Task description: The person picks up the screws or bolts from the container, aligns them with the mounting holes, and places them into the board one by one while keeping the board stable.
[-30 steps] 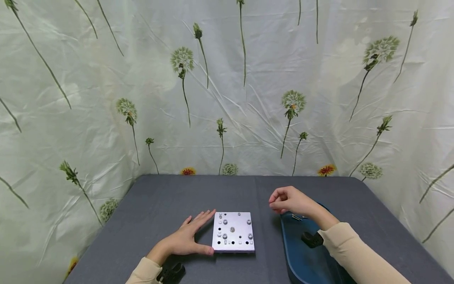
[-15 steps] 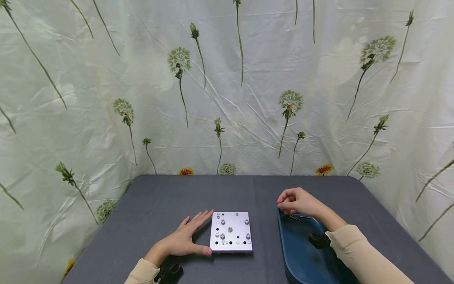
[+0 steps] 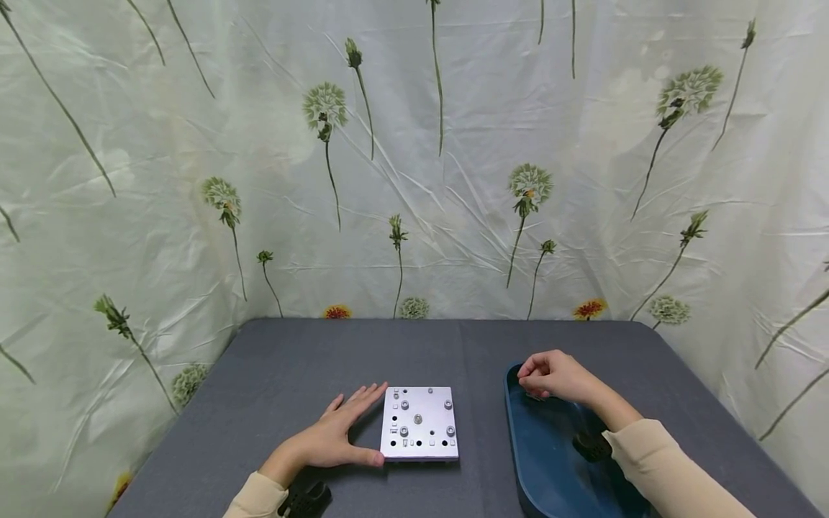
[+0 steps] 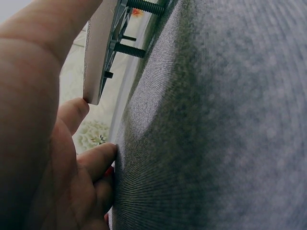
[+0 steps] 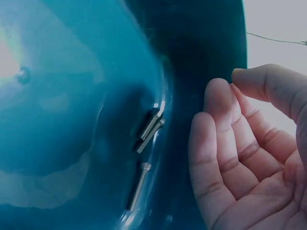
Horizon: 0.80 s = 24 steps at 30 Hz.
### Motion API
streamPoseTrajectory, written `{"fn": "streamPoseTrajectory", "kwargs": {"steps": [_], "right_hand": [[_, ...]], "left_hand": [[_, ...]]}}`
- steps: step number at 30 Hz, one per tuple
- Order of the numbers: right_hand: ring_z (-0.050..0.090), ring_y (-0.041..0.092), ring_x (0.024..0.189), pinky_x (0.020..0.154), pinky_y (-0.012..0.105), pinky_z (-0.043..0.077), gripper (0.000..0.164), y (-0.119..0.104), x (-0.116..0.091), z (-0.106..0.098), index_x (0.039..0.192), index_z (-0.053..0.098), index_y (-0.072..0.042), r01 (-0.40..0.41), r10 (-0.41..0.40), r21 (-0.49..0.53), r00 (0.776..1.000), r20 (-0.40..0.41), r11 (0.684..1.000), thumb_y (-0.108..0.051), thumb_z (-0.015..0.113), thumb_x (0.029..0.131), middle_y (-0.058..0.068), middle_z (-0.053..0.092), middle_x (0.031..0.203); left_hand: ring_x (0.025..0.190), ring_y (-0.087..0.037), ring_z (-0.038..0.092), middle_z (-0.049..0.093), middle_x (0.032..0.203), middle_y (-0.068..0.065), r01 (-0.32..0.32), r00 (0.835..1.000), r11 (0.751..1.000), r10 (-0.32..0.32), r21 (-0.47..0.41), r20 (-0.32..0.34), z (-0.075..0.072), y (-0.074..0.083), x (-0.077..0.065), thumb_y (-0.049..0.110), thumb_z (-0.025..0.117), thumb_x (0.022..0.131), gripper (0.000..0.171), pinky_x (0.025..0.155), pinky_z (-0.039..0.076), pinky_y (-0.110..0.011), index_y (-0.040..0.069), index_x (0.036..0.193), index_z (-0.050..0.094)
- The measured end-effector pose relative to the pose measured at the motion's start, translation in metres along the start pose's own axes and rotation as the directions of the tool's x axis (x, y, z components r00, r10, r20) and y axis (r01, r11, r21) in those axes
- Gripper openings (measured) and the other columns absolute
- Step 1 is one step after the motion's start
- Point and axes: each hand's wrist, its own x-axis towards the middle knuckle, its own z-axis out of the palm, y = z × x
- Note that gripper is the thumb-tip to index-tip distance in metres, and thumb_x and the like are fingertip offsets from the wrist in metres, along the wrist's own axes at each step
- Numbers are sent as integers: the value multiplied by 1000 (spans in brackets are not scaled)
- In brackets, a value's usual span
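"One thing we touch for certain: which is it?"

"With our left hand [image 3: 330, 439] we touch the silver plate [image 3: 421, 432]. The fingers are straight and spread, not closed around it. It is just to the right of this hand, thumb at the near corner, index finger at the far corner."

"And under the plate?"

"Beyond the left fingers we see threaded ends [image 4: 129, 50], which come out of its underside toward the grey cloth [image 4: 240, 120]."

"How is our right hand [image 3: 558, 375]?"

"It is over the far end of the blue tray [image 3: 547, 464], its fingers loosely bent, around nothing that we can see. Three screws [image 5: 138, 187] lie in this tray, near these fingers but apart from them."
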Motion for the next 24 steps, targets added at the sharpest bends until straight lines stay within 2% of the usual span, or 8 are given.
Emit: {"fn": "streamPoseTrajectory", "kwargs": {"steps": [5, 18, 24], "right_hand": [[67, 18, 74, 64, 29, 58, 16, 7, -3, 2, 105, 74, 4, -27, 25, -52, 999, -22, 998, -11, 73, 100, 8, 75, 83], [65, 17, 68, 60, 28, 56, 13, 16, -8, 3, 100, 75, 2, -48, 44, -90, 998, -36, 995, -11, 75, 97, 6, 74, 78], [62, 17, 63, 57, 28, 53, 11, 22, -10, 4, 99, 76, 1, -46, 43, -117, 999, -28, 992, -10, 75, 95, 2, 70, 71]], "left_hand": [[166, -50, 15, 21, 180, -16, 7, 1000, 1000, -7, -2, 5, 0, -1, 1, 51, 87, 88, 114, 122, 1, -84, 20, 174, 18], [166, -49, 14, 21, 180, -16, 3, 1000, 1000, -3, -10, 5, 0, -2, 0, 50, 87, 89, 114, 122, 1, -84, 20, 175, 18], [166, -50, 14, 21, 180, -16, -10, 1000, 1000, 10, -10, -1, 1, -3, 1, 50, 87, 88, 115, 123, 1, -84, 20, 174, 18]]}}
